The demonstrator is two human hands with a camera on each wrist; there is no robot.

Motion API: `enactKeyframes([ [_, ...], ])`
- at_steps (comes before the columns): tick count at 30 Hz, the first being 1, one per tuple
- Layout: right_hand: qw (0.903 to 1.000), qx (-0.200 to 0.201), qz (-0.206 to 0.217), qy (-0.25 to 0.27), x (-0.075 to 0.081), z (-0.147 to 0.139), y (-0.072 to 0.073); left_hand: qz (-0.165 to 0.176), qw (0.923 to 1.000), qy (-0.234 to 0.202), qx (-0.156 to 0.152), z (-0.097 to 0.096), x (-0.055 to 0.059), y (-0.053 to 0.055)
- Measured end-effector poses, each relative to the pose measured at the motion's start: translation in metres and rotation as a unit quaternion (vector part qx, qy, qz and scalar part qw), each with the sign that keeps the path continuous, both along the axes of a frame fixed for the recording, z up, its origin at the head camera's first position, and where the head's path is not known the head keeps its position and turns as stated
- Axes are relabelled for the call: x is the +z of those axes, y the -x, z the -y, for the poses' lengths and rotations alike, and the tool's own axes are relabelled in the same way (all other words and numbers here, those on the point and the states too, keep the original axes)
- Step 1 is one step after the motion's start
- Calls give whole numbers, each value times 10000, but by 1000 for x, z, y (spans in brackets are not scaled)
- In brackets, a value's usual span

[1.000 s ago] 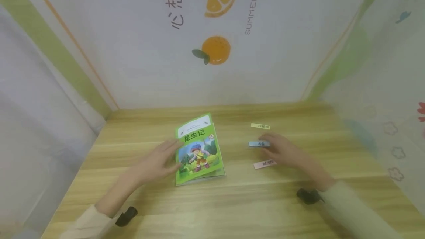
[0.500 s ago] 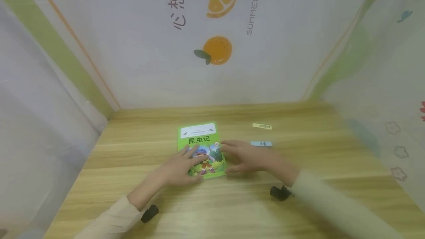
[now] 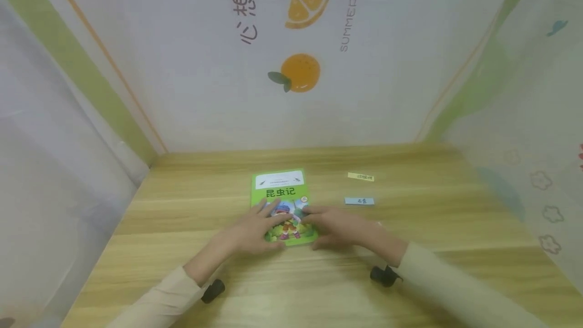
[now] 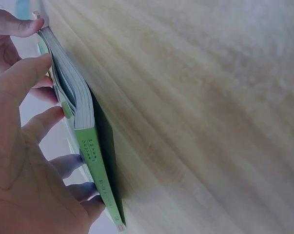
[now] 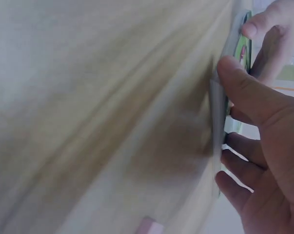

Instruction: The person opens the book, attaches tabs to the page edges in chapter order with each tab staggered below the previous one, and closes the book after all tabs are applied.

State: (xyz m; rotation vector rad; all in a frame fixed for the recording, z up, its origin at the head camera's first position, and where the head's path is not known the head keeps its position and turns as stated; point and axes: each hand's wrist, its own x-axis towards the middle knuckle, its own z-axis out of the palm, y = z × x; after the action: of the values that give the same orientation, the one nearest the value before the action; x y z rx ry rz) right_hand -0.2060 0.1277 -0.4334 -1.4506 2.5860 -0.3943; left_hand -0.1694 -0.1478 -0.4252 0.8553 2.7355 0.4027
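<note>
A green-covered children's book (image 3: 280, 192) with a cartoon figure on its front lies closed on the wooden table (image 3: 282, 297). My left hand (image 3: 250, 232) rests on its lower left part, fingers spread over the cover. At the right edge is my right hand (image 3: 339, 227), its fingertips touching the cover and side. In the left wrist view, the book's spine (image 4: 99, 168) and page edges show, with the pages slightly bowed apart. The right wrist view has my thumb (image 5: 234, 73) against the book's edge (image 5: 217, 112).
Right of the book lie a yellow paper strip (image 3: 361, 176) and a blue paper strip (image 3: 359, 201), both with handwriting. A pink strip (image 5: 149, 226) lies near the right hand, mostly hidden by the arm in the head view. A white printed curtain (image 3: 205, 100) surrounds the table.
My right hand has left the paper strips and come left to the book. My left hand has moved right onto the cover. The book, raised at first, now lies flatter and slightly further right.
</note>
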Motion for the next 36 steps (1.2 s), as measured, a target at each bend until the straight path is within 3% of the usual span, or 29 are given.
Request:
enactKeyframes([
  [9, 9994, 13, 33, -354, 16, 5, 0, 32, 9999, -39, -91, -2, 2, 1],
  [23, 9967, 184, 100, -778, 24, 17, 1, 93, 9999, -131, -21, 4, 5, -3],
  [36, 9854, 388, -1114, -1227, 27, 21, -14, 17, 9999, -126, -77, 2, 1, 1],
])
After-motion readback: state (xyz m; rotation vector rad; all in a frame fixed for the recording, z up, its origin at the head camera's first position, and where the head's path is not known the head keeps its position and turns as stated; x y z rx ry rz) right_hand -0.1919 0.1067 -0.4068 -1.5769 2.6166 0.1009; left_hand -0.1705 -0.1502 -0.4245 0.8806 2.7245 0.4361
